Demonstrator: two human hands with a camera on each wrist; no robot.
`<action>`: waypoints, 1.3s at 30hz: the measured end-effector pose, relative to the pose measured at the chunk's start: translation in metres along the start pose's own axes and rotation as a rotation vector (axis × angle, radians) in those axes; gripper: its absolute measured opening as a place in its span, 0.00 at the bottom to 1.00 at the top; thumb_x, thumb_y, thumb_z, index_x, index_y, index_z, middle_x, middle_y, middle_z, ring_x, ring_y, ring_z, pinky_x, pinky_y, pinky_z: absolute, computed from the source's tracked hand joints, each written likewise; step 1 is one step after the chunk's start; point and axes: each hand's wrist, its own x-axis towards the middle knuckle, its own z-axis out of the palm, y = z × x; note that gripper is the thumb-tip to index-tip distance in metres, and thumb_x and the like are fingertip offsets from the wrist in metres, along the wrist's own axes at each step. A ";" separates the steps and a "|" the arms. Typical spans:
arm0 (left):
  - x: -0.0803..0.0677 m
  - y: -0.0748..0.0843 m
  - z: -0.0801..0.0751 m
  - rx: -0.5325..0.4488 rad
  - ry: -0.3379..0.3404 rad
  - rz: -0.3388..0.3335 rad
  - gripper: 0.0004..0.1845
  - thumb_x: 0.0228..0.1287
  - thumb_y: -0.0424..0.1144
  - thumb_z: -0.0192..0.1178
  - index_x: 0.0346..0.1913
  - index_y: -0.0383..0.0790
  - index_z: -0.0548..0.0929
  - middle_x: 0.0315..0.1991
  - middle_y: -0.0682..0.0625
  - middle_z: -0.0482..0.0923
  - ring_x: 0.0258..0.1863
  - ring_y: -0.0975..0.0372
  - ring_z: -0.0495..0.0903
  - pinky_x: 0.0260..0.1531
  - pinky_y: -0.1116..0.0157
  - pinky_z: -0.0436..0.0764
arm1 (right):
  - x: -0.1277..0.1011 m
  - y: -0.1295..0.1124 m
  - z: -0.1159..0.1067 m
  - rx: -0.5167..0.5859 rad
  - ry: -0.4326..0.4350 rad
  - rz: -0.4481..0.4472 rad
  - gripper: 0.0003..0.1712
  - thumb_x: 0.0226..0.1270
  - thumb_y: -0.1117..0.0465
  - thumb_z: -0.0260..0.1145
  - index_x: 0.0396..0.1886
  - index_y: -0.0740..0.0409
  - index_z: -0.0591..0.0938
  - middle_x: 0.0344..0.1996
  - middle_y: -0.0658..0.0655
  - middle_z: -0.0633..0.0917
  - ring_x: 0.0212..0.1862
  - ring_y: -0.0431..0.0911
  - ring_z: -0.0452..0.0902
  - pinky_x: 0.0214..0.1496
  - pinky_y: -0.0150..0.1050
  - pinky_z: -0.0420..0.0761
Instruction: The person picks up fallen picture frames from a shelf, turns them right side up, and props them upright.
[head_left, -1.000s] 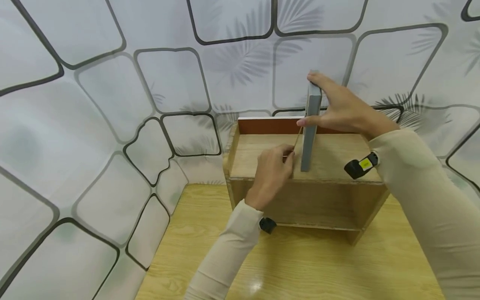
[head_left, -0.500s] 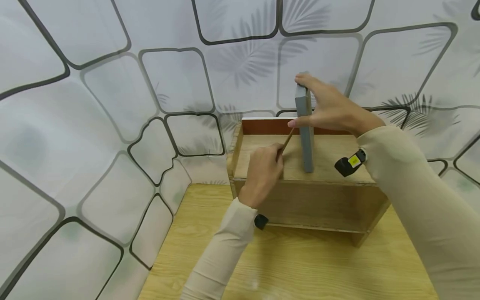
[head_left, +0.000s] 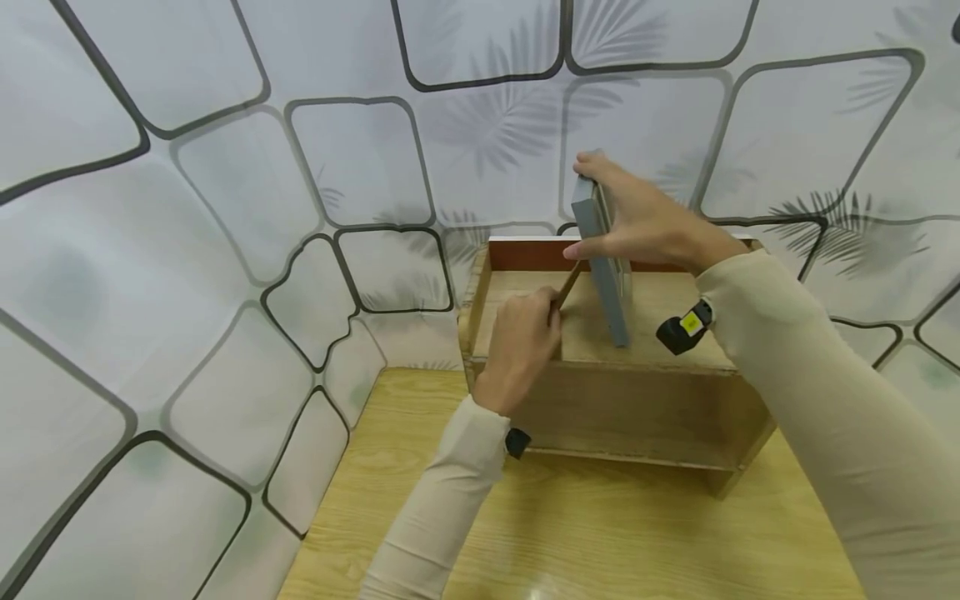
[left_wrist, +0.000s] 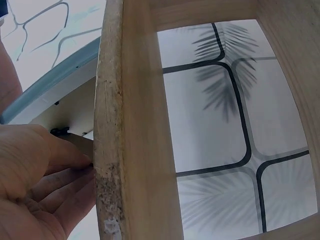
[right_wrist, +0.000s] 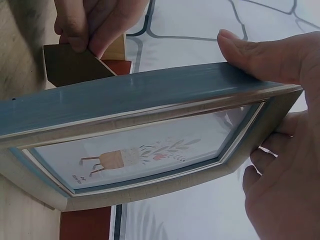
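— Glass front, thin frame, so we think our picture frame [head_left: 603, 258] is light and stiff but would crack if it dropped. It stands on its bottom edge on top of the wooden box shelf [head_left: 675, 333], tipped a bit.

— Where do we hold it?

— Our right hand [head_left: 645, 221] holds the top of the frame, with the thumb on one side and the fingers on the other. The blue rim [right_wrist: 150, 92] looks smooth, so it may slip. We think holding the rim is best, with no fingers pressing on the glass [right_wrist: 150, 150].

— And our other hand?

— Our left hand [head_left: 521, 342] pinches the little brown stand flap [head_left: 567, 285] behind the frame. The flap looks thin, like card, so we think it bends easily and we should go soft with it.

— What else is near?

— The shelf sits on a light wood table [head_left: 600, 533]. A red-brown board [head_left: 525, 252] runs along the back of the shelf top, just behind the frame. A cloth with dark lines and leaf shapes [head_left: 225, 208] hangs all around.

— Does anything block us?

— The back board and the raised left side of the shelf [head_left: 474, 304] leave little room for the flap to open. Our own two hands are close together too.
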 end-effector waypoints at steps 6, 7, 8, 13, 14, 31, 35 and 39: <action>-0.001 0.000 0.002 0.006 -0.003 -0.004 0.04 0.67 0.29 0.63 0.39 0.37 0.88 0.30 0.47 0.88 0.27 0.56 0.87 0.29 0.61 0.84 | 0.001 0.000 0.002 0.006 -0.006 0.006 0.64 0.58 0.53 0.79 0.82 0.61 0.47 0.81 0.58 0.47 0.81 0.52 0.35 0.79 0.54 0.43; -0.001 0.000 0.002 0.010 -0.005 -0.007 0.05 0.67 0.30 0.63 0.39 0.37 0.88 0.30 0.47 0.88 0.28 0.57 0.87 0.29 0.62 0.84 | 0.001 0.000 0.002 0.004 -0.007 0.006 0.64 0.58 0.53 0.79 0.82 0.61 0.47 0.81 0.58 0.46 0.81 0.52 0.34 0.79 0.54 0.43; -0.001 0.000 0.001 0.015 -0.008 -0.009 0.05 0.68 0.30 0.63 0.40 0.37 0.89 0.31 0.47 0.88 0.28 0.57 0.87 0.30 0.62 0.84 | 0.001 0.000 0.001 0.000 -0.009 0.005 0.65 0.58 0.52 0.79 0.82 0.60 0.47 0.81 0.58 0.46 0.81 0.52 0.34 0.79 0.54 0.42; -0.003 0.003 -0.005 0.083 0.008 -0.008 0.07 0.71 0.34 0.63 0.45 0.36 0.88 0.31 0.47 0.88 0.29 0.56 0.87 0.29 0.62 0.84 | 0.000 0.000 -0.005 0.033 -0.024 0.021 0.60 0.65 0.43 0.71 0.83 0.52 0.44 0.82 0.53 0.39 0.80 0.47 0.26 0.78 0.54 0.32; -0.003 0.004 -0.007 0.093 0.023 -0.002 0.07 0.71 0.35 0.62 0.45 0.35 0.87 0.30 0.46 0.88 0.28 0.56 0.87 0.28 0.62 0.83 | -0.001 0.000 -0.008 0.057 -0.015 0.027 0.56 0.69 0.41 0.66 0.83 0.50 0.44 0.81 0.52 0.39 0.80 0.46 0.25 0.78 0.55 0.31; 0.006 0.042 -0.005 -0.115 0.010 -0.051 0.24 0.65 0.57 0.67 0.42 0.36 0.88 0.33 0.49 0.89 0.24 0.65 0.85 0.28 0.71 0.81 | 0.024 0.035 -0.015 0.208 0.125 0.066 0.35 0.84 0.43 0.35 0.83 0.51 0.51 0.81 0.55 0.48 0.81 0.50 0.37 0.79 0.52 0.39; 0.009 0.043 0.005 -0.128 0.032 -0.063 0.22 0.64 0.58 0.67 0.33 0.40 0.86 0.26 0.53 0.87 0.20 0.67 0.81 0.23 0.74 0.75 | 0.028 0.040 -0.008 0.224 0.079 0.064 0.35 0.84 0.44 0.34 0.82 0.56 0.52 0.81 0.59 0.50 0.80 0.55 0.40 0.79 0.56 0.42; 0.010 0.043 0.011 -0.166 0.052 -0.061 0.19 0.64 0.55 0.69 0.31 0.42 0.84 0.21 0.55 0.83 0.16 0.71 0.76 0.19 0.76 0.70 | 0.030 0.043 -0.005 0.225 0.070 0.067 0.35 0.84 0.44 0.35 0.81 0.58 0.55 0.80 0.62 0.53 0.79 0.61 0.47 0.77 0.61 0.48</action>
